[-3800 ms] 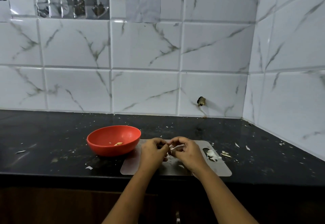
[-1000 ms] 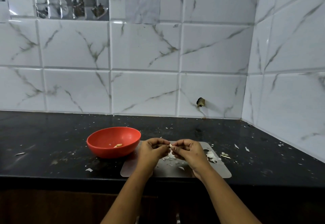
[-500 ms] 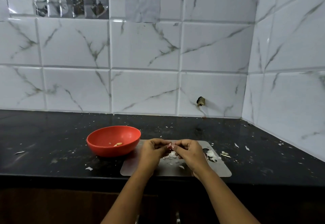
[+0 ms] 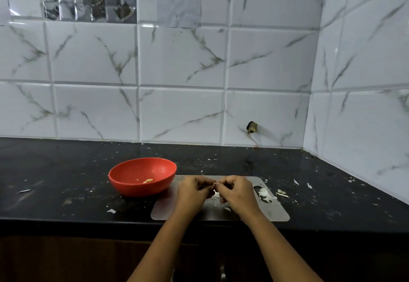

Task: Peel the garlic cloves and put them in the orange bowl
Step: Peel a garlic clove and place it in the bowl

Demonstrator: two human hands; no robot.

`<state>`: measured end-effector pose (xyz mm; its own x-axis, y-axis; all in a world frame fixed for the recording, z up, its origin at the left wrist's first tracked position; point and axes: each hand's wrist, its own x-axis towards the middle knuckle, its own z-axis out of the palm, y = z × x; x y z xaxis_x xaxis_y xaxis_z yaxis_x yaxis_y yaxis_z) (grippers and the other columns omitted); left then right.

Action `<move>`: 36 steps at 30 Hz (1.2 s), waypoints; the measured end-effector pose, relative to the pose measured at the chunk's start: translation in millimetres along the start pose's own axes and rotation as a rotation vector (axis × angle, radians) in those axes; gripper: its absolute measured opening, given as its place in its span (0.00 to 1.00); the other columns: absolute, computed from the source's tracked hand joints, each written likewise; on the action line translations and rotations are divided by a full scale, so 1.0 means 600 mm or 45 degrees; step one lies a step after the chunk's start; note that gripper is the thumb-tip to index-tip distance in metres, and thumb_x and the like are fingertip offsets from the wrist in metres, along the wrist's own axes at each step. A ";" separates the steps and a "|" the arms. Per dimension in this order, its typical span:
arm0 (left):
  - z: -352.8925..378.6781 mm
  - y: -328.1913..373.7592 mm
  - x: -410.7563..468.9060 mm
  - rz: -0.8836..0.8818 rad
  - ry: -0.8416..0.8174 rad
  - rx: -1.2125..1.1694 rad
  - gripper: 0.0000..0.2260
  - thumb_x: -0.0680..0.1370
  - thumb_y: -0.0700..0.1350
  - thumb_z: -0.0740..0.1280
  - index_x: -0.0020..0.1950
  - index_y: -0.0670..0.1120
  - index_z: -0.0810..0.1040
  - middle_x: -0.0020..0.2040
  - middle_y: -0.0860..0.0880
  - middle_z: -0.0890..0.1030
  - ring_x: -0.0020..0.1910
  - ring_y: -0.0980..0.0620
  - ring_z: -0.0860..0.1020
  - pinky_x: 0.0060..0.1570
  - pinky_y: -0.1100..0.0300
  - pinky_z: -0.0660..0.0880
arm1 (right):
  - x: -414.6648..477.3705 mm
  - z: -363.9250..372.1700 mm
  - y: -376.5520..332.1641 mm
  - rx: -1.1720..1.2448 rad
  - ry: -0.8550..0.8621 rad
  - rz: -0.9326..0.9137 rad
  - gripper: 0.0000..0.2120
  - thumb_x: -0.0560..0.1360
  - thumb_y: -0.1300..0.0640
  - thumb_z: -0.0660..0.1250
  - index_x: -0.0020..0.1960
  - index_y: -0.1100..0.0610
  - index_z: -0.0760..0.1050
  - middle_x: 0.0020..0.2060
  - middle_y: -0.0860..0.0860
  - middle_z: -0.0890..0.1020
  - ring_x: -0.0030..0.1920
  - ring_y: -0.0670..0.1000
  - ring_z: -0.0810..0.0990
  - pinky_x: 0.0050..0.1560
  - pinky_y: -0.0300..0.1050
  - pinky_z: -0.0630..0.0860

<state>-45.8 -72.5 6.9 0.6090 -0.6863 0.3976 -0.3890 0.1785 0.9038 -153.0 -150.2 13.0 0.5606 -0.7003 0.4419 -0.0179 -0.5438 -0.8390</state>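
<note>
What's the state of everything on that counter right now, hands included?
Round orange plastic bowl: upright on the black counter.
Pale peeled garlic clove: lying in the bowl.
Flat grey cutting board: lying flat, peel scraps on it.
White garlic peel pile: loose at the board's right end.
Left hand: fingers curled, pinching a garlic clove.
Right hand: fingers curled, pinching the same clove.
That garlic clove: mostly hidden, peel state unclear.

On the counter (image 4: 66,171), the bowl (image 4: 124,182) sits at the board's (image 4: 274,213) left end, a peeled clove (image 4: 148,180) in it. My left hand (image 4: 192,193) and right hand (image 4: 236,193) meet above mid-board around a garlic clove (image 4: 215,190); peelings (image 4: 264,194) lie to their right.
</note>
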 end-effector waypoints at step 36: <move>-0.005 0.004 -0.003 -0.085 0.041 -0.029 0.08 0.71 0.35 0.73 0.37 0.47 0.81 0.34 0.48 0.83 0.34 0.51 0.82 0.42 0.57 0.81 | 0.005 0.002 0.008 0.050 -0.043 -0.026 0.04 0.75 0.64 0.67 0.43 0.62 0.80 0.31 0.50 0.79 0.30 0.41 0.80 0.34 0.37 0.80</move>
<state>-45.7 -68.8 8.8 0.6548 -0.6744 0.3411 -0.3314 0.1493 0.9316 -150.4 -154.6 9.9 0.5880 -0.6732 0.4484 0.0256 -0.5386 -0.8422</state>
